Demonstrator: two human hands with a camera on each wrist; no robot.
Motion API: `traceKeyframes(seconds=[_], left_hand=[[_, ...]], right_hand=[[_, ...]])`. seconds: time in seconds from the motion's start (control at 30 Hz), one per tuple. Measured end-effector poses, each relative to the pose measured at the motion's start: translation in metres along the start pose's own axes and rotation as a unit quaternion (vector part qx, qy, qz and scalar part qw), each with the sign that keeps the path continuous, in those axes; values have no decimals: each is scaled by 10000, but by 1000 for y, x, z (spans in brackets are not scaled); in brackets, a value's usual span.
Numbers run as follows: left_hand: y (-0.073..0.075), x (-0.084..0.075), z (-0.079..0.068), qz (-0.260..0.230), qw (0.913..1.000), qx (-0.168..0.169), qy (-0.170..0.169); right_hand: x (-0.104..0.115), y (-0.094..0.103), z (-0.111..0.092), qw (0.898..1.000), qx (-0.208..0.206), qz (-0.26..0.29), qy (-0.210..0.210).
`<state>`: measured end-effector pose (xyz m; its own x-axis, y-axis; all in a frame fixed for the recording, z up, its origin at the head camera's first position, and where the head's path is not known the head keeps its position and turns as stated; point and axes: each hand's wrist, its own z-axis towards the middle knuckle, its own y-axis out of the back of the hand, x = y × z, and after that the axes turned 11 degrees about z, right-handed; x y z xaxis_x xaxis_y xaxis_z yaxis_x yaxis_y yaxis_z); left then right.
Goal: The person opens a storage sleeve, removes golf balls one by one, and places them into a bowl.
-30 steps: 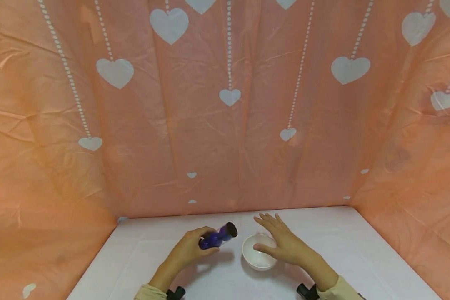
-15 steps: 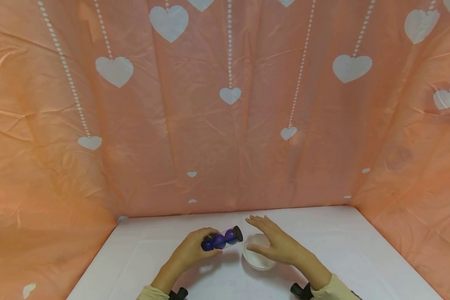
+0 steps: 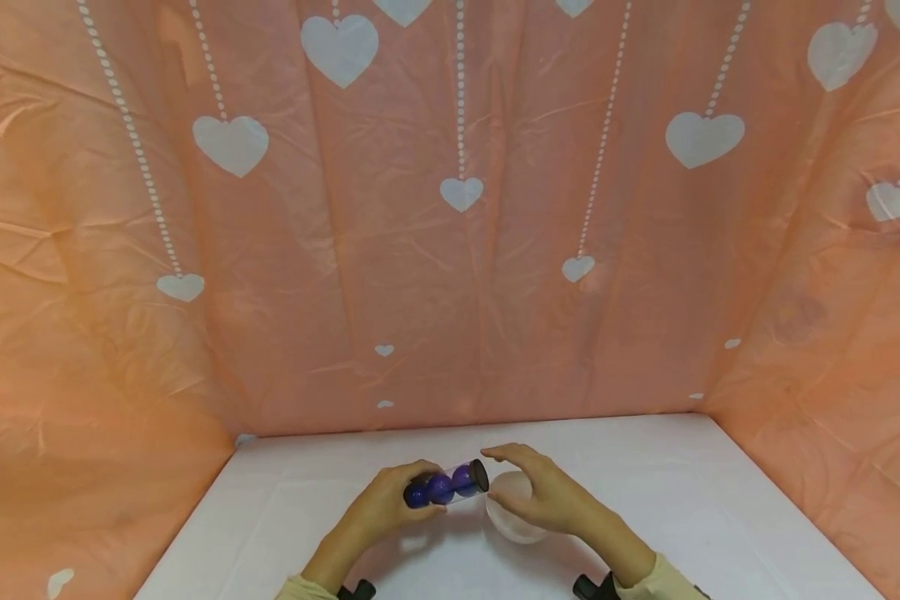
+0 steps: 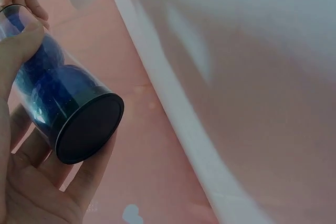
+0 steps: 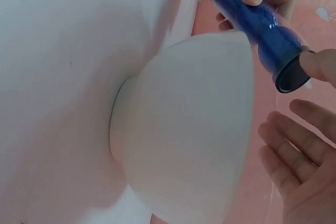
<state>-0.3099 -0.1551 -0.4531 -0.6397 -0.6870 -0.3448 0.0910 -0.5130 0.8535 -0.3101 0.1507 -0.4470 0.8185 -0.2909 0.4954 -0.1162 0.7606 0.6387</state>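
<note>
A clear tube (image 3: 442, 487) with dark ends holds several blue-purple balls in a row. My left hand (image 3: 390, 500) grips it near its left end, above the table; in the left wrist view the thumb (image 4: 26, 40) lies along its side and the black cap (image 4: 90, 129) faces the camera. My right hand (image 3: 558, 500) is at the tube's other end, fingers extended. In the right wrist view its thumb (image 5: 320, 65) overlaps the dark end (image 5: 293, 76); whether it presses there I cannot tell. A white bowl (image 3: 512, 527) stands upright under the right hand, which partly hides it.
The white-covered table (image 3: 307, 467) meets an orange-pink sheet (image 3: 420, 317) with white hearts at the back and sides. Dark wrist camera mounts (image 3: 596, 587) sit at both wrists.
My left hand has moved the tube slightly right and turned it closer to level. My right hand has come left and down to the tube's end.
</note>
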Motion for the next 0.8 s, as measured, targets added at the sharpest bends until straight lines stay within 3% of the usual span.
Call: traceKeyframes(seconds=[0.27, 0.67, 0.8], left_hand=[[0, -4, 0, -112, 9999, 19, -25], [-4, -2, -1, -118, 9997, -170, -132], [-6, -1, 0, -153, 9989, -304, -307]], right_hand=[[-1, -6, 1, 9968, -15, 548, 585], [1, -11, 2, 9962, -107, 489, 710], [2, -13, 1, 9968, -228, 415, 637]])
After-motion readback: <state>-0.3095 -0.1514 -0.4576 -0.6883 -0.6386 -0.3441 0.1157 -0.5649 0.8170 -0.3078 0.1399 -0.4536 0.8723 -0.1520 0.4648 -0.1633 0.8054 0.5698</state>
